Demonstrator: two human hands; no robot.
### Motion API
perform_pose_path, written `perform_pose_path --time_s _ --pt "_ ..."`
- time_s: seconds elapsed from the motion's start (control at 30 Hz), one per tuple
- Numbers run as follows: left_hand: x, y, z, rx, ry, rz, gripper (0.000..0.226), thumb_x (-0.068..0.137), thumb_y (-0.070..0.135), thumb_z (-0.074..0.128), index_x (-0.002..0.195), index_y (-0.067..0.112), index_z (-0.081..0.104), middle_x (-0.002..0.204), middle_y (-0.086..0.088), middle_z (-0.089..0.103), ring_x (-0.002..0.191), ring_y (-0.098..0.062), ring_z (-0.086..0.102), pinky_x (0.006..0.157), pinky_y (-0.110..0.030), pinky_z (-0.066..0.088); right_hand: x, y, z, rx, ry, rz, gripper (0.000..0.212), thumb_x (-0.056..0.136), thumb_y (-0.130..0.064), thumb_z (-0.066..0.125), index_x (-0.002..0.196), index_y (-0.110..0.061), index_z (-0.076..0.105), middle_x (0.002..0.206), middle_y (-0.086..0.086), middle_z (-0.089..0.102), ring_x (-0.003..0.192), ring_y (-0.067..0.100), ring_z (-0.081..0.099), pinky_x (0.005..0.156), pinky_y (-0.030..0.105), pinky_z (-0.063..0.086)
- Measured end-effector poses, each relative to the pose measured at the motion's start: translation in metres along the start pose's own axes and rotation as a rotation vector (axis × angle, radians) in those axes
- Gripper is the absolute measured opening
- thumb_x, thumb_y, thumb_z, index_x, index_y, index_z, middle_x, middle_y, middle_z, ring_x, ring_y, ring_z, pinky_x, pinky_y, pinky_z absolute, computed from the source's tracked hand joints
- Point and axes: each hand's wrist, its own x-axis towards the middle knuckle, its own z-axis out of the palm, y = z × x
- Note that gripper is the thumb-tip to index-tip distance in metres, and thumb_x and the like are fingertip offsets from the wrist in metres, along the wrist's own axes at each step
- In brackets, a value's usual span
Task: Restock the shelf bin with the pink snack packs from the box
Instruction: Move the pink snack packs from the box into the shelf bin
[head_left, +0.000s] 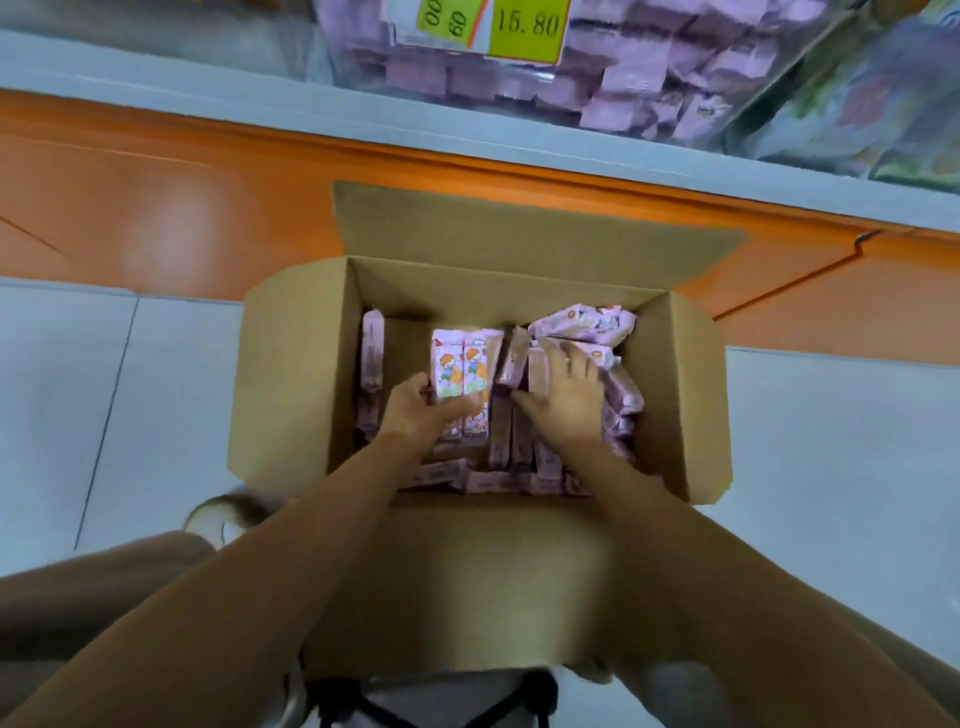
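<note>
Left hand (415, 410) grips two cartoon-print packs (460, 371) in box (291, 374), right hand (566, 395) spread flat on others; bin (649, 78) tag (524, 26) reads 15.80.

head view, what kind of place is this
Probably a shop aisle: a price tag reading 15.80 on a shelf bin of pink packs, and an open cardboard box of the same on the floor.

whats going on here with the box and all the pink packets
A person has both hands down in an open cardboard box on the floor, partly filled with pink snack packs. The left hand grips two face-up packs in the middle. The right hand lies open on the packs beside them. The shelf bin above already holds pink packs, behind a price tag.
</note>
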Motion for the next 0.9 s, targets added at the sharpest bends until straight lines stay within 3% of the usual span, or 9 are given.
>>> perform_pose_path --time_s 0.1,0.2,0.3,0.4,0.5,0.6,0.67,0.77,0.9 --pt "0.006 -0.005 -0.001 -0.017 0.017 -0.008 0.037 0.075 0.008 0.08 0.108 0.002 0.064 0.102 -0.011 0.072 0.09 -0.022 0.07 0.076 -0.034 0.058 0.007 0.013 0.0 -0.102 0.057 0.097 0.103 0.07 -0.07 0.062 0.152 -0.027 0.018 0.16 0.013 0.011 0.143 0.045 0.011 0.111 0.06 0.014" --pt "0.009 -0.008 0.002 -0.013 0.024 -0.003 0.032 0.076 0.006 0.078 0.104 0.006 0.063 0.099 -0.01 0.071 0.083 -0.017 0.07 0.073 -0.031 0.058 0.011 0.01 0.008 -0.199 -0.036 0.111 0.112 0.065 -0.078 0.06 0.153 -0.029 0.011 0.16 0.015 -0.005 0.136 0.047 0.023 0.105 0.059 0.027" --pt "0.008 -0.01 0.003 -0.03 0.018 0.001 0.029 0.077 0.003 0.077 0.102 0.007 0.063 0.093 -0.006 0.071 0.073 -0.008 0.069 0.065 -0.021 0.058 0.003 0.0 0.018 0.038 -0.065 0.073 0.106 0.065 -0.066 0.068 0.151 -0.023 0.024 0.156 0.025 0.0 0.133 0.048 0.033 0.097 0.05 0.044" --pt "0.007 -0.009 0.0 -0.027 0.014 0.004 0.023 0.079 0.005 0.076 0.096 0.014 0.063 0.091 -0.001 0.07 0.075 -0.007 0.068 0.062 -0.017 0.056 0.0 0.0 0.017 0.206 -0.071 0.065 0.093 0.07 -0.053 0.075 0.146 -0.02 0.034 0.15 0.023 0.011 0.127 0.044 0.04 0.093 0.043 0.048" --pt "0.007 -0.009 -0.004 -0.036 0.023 0.004 0.024 0.079 0.006 0.076 0.096 0.016 0.063 0.09 0.003 0.069 0.08 -0.009 0.068 0.062 -0.018 0.055 -0.001 0.003 0.015 0.233 -0.16 0.131 0.094 0.072 -0.055 0.075 0.147 -0.023 0.029 0.15 0.02 0.01 0.134 0.042 0.031 0.103 0.044 0.04" --pt "0.006 -0.009 -0.006 -0.034 0.032 -0.007 0.028 0.079 0.007 0.076 0.102 0.013 0.062 0.093 -0.001 0.069 0.082 -0.011 0.068 0.064 -0.022 0.055 -0.008 -0.001 0.019 0.018 -0.344 0.088 0.104 0.071 -0.06 0.072 0.151 -0.036 0.012 0.156 0.019 -0.006 0.138 0.046 0.012 0.108 0.054 0.028" --pt "0.005 -0.012 -0.007 -0.03 0.03 -0.005 0.026 0.079 0.006 0.076 0.099 0.013 0.062 0.094 -0.003 0.069 0.082 -0.013 0.068 0.07 -0.026 0.056 -0.012 -0.003 0.022 0.015 -0.346 0.049 0.096 0.073 -0.05 0.074 0.15 -0.038 0.019 0.155 0.018 0.002 0.135 0.046 0.018 0.105 0.052 0.032" --pt "0.005 -0.012 -0.008 -0.011 0.028 -0.012 0.027 0.079 0.007 0.076 0.102 0.012 0.062 0.099 -0.006 0.069 0.088 -0.019 0.068 0.081 -0.033 0.056 -0.012 0.005 0.014 0.221 -0.275 0.056 0.076 0.078 -0.031 0.075 0.144 -0.033 0.037 0.149 0.018 0.017 0.129 0.041 0.036 0.101 0.041 0.039" --pt "0.004 -0.01 -0.008 -0.016 0.032 -0.008 0.028 0.079 0.006 0.076 0.102 0.012 0.061 0.099 -0.006 0.068 0.09 -0.02 0.067 0.084 -0.035 0.054 -0.014 0.018 -0.011 0.349 -0.264 0.032 0.068 0.08 -0.022 0.075 0.14 -0.03 0.044 0.147 0.014 0.026 0.137 0.027 0.033 0.104 0.027 0.035"
